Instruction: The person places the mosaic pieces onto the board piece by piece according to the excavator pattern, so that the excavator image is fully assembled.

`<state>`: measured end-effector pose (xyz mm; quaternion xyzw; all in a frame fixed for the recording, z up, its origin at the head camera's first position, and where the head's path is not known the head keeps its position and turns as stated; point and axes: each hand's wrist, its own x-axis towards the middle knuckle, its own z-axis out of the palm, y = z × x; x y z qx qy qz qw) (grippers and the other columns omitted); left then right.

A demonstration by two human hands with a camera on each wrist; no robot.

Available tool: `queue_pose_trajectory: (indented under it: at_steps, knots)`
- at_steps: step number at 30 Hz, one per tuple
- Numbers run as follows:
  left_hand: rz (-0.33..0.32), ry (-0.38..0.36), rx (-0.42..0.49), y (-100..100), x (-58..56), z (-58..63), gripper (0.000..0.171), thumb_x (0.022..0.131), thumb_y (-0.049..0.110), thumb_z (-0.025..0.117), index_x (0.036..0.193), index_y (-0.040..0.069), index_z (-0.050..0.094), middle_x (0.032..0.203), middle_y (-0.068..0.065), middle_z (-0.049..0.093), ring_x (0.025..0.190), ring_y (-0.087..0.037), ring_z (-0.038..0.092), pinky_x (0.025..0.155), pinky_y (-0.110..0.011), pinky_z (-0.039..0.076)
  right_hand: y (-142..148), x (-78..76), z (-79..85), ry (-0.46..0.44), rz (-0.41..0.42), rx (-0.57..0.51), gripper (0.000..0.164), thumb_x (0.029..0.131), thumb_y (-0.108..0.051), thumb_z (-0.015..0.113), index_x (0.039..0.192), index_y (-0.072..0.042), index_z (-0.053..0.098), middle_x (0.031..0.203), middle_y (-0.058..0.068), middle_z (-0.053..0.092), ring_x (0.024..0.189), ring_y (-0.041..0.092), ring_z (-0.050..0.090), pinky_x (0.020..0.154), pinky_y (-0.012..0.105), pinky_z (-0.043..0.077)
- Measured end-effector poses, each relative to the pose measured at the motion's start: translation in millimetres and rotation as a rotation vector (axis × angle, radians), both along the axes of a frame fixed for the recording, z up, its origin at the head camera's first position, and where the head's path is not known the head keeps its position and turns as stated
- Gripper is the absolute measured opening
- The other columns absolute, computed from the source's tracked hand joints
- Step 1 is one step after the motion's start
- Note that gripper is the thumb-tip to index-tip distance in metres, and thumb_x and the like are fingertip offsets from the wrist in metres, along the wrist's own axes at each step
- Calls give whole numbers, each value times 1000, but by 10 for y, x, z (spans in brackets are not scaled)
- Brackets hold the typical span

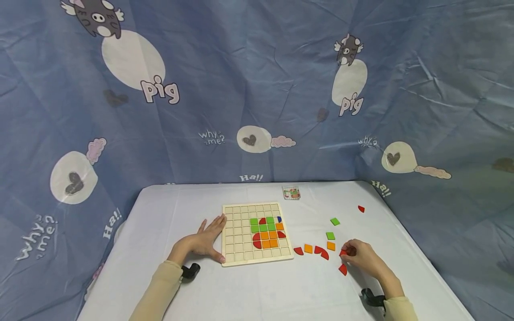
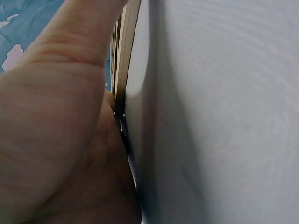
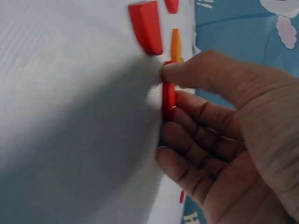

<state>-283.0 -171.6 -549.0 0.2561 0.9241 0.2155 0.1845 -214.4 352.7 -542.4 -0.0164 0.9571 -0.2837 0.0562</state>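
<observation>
My left hand [image 1: 204,242] lies at the left edge of a pale wooden grid board [image 1: 238,236], thumb at the near corner and straight fingers at the side. Green, orange and red tiles, plus a small blue one [image 1: 279,219], fill several squares on the board's right half. Over to the right, my right hand [image 1: 363,258] pinches a red quarter-circle tile [image 3: 168,101] between thumb and fingers, low at the white tabletop. Another red quarter-circle tile [image 1: 343,269] lies just in front of that hand.
Between board and right hand lie loose red tiles [image 1: 299,251] and orange tiles [image 1: 331,245]. Green tiles [image 1: 330,235] are farther back, and one red tile [image 1: 361,208] lies far right. A small picture card [image 1: 291,193] is behind the board. A blue printed curtain [image 1: 257,89] hangs behind the table.
</observation>
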Motion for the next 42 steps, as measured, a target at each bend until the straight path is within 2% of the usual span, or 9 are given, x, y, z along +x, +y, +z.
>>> queue_pose_trajectory:
  at_steps: [6,10,18,27,34,37,42]
  knots:
    - [5,9,-24,-7,3,1,143,56,69,79,155,4,-2,163,-13,-8,151,-31,-7,118,-58,-12,-93,-61,-15,32,16,1,26,76,-15,80,96,-7,66,83,-1,62,74,11,54,62,20,49]
    - [10,4,-10,1,18,11,142,56,67,80,155,3,-1,163,-14,-7,151,-32,-6,118,-58,-12,-238,-116,1,79,82,-30,23,78,-17,79,95,-9,66,85,-3,63,74,8,55,63,19,50]
    - [2,20,-13,-6,21,5,140,59,66,80,154,3,-1,163,-15,-6,151,-32,-6,118,-60,-10,-756,-284,78,174,334,-32,17,80,-18,78,91,-15,66,80,-6,58,68,3,49,56,18,46]
    - [-7,10,-9,-13,15,9,140,59,65,80,154,2,0,163,-14,-6,151,-32,-6,118,-59,-11,-1327,-467,92,234,534,-21,16,81,-19,77,92,-14,67,82,-6,58,68,2,49,58,16,46]
    - [-15,8,0,0,21,6,140,59,64,81,154,2,0,163,-14,-7,151,-31,-6,118,-59,-12,-1460,-531,33,191,567,-9,17,84,-21,75,98,-12,69,90,-7,61,75,3,52,65,16,48]
    - [-14,5,7,-5,18,-5,140,58,65,81,154,3,0,163,-14,-7,151,-31,-7,118,-59,-12,-1482,-540,36,160,562,20,17,86,-22,73,101,-15,71,94,-8,62,80,3,54,71,18,51]
    - [-6,1,9,-11,16,2,141,58,65,81,154,3,0,163,-14,-7,151,-31,-7,118,-59,-12,-1498,-558,86,158,578,44,18,87,-20,72,104,-14,71,98,-8,65,85,4,57,77,23,54]
